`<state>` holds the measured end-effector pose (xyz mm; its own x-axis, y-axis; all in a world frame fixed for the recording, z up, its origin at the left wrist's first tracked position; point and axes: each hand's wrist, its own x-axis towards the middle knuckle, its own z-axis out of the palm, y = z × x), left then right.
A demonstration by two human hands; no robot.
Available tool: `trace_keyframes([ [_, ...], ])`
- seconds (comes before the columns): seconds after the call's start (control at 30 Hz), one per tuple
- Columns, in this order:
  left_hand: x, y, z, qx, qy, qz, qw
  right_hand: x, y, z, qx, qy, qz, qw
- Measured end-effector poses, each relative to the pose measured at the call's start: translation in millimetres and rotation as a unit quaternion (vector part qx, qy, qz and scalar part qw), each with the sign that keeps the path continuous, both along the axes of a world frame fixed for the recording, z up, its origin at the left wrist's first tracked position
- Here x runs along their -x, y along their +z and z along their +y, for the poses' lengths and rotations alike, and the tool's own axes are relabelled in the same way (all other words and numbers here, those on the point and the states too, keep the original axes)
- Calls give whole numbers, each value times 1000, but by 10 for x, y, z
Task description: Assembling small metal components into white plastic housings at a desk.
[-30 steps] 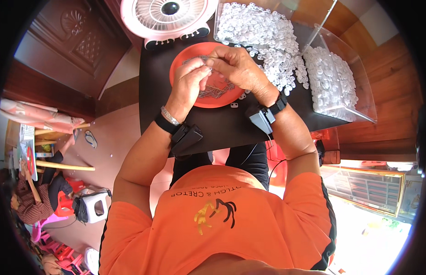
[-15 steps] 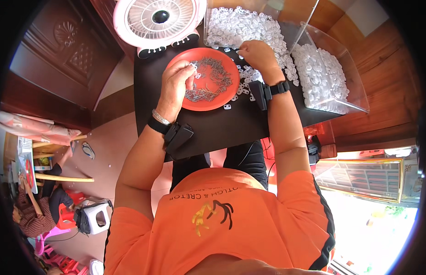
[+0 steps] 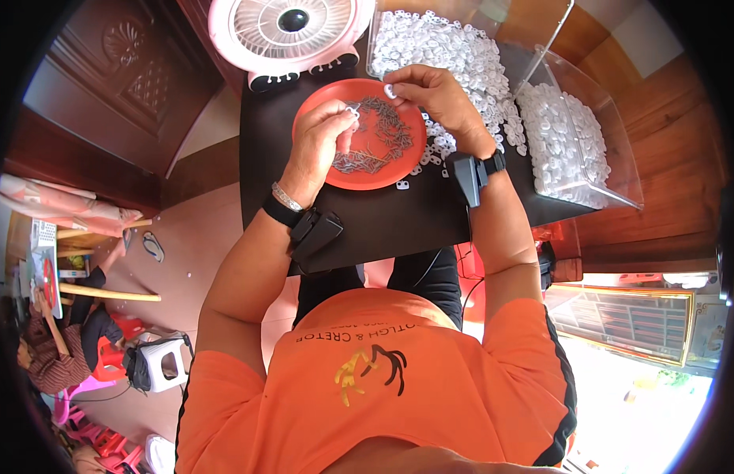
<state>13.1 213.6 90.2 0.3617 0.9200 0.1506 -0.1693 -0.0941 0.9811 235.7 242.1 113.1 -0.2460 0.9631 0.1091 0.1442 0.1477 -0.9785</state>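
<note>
Fingers of the right hand, back at the orange-red plate's 1 o'clock, now pinch a white piece; left hand, at 9, grips another, so I read both as loaded.

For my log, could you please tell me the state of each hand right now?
Left hand: closed, pinching at least one white plastic piece.
Right hand: closed, pinching another white plastic piece.

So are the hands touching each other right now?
No, the left hand and right hand are apart, with the red plate showing between them.
</note>
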Motion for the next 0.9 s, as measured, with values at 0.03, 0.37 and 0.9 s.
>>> trace_keyframes([
  [0.03, -8, 16, -11, 2, -8, -7, 1000, 65, 57, -60, 12, 6, 8, 1000],
  [0.37, -25, 31, -12, 21, -7, -23, 999, 321, 60, -214, 30, 68, 67, 995],
  [0.9, -35, 66, -44, 61, 19, -39, 997, 310, 5, -210, 95, 84, 155, 980],
])
